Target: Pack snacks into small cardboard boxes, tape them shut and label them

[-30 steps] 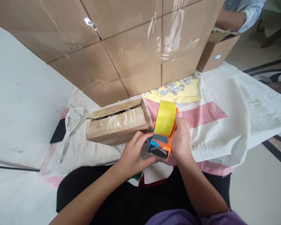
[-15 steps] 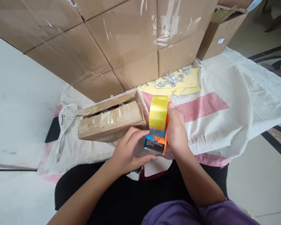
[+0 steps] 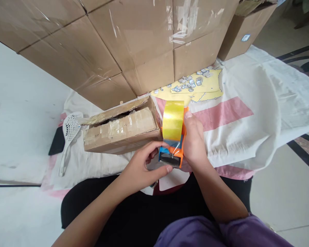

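Observation:
My right hand (image 3: 196,139) is wrapped round the right side of an orange and blue tape dispenser (image 3: 181,149), holding it over my lap. A thick yellowish roll of packing tape (image 3: 173,120) is mounted in it. At the dispenser's lower left, my left hand (image 3: 144,164) takes its blue front end between forefinger and thumb. The forefinger reaches over the blue part and the thumb touches near the toothed cutter; the other fingers are curled and partly hidden. Just left of the roll lies a long cardboard box (image 3: 121,132), its top slit gaping and patched with clear tape.
Taped cardboard boxes (image 3: 144,41) form a wall ahead. Yellow paper (image 3: 208,87) with small labelled pieces lies at its foot. A white skimmer (image 3: 71,130) and a black flat object (image 3: 57,142) are at left. Another carton (image 3: 244,34) stands at the far right on white cloth (image 3: 257,89).
My left thumb and forefinger have shifted on the dispenser's front end, with the other fingers curling in. A clear strip now shows across the orange part. The view has tilted slightly.

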A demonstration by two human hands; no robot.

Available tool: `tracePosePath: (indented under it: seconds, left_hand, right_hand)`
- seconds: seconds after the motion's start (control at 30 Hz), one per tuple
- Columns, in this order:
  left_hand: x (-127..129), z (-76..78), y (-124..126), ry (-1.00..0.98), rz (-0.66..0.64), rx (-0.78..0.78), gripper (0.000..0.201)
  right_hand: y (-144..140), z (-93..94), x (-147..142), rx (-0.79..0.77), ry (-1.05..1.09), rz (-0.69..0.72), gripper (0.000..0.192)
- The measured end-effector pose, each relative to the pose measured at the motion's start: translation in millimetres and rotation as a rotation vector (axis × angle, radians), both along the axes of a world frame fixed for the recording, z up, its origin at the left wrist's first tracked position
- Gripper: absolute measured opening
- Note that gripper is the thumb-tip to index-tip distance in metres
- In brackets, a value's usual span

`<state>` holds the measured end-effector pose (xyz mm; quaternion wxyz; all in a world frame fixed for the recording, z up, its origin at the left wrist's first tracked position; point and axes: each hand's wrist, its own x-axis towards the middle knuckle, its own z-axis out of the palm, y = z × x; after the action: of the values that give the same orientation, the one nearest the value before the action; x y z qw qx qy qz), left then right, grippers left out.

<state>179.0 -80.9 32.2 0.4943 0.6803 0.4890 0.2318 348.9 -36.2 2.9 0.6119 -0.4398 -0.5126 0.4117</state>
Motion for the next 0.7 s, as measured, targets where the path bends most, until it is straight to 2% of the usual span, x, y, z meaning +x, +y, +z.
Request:
tracePosePath:
  seconds: [0.13, 0.2, 0.3, 0.4, 0.5, 0.7]
  left_hand:
    - [-16.4, -0.7, 6.3, -0.274, -0.143, -0.540, 0.063]
    - [-23.3, -0.8, 9.0, -0.409, -0.217, -0.714, 0.073]
    - [-26.1, -0.7, 9.5, -0.599, -0.273, -0.866, 0.083]
    - [-23.3, -1.4, 7.9, -0.683, -0.290, -0.895, 0.078]
    - [-20.4, -1.7, 7.8, -0.676, -0.273, -0.861, 0.070]
    - [-12.8, 4.0, 9.5, -0.421, -0.064, -0.667, 0.046]
  right_hand:
    - [-1.8, 6.4, 0.8, -0.057, 0.130, 0.079, 0.047]
    - [-3.5, 9.5, 1.6, -0.045, 0.136, 0.144, 0.046]
    - [-5.1, 11.0, 3.1, 0.011, 0.071, 0.196, 0.047]
    - [-5.3, 9.2, 4.3, 0.061, -0.022, 0.198, 0.051]
    - [-5.3, 7.1, 4.5, 0.095, -0.087, 0.147, 0.051]
    - [-4.4, 2.4, 2.9, 0.229, -0.206, -0.009, 0.044]
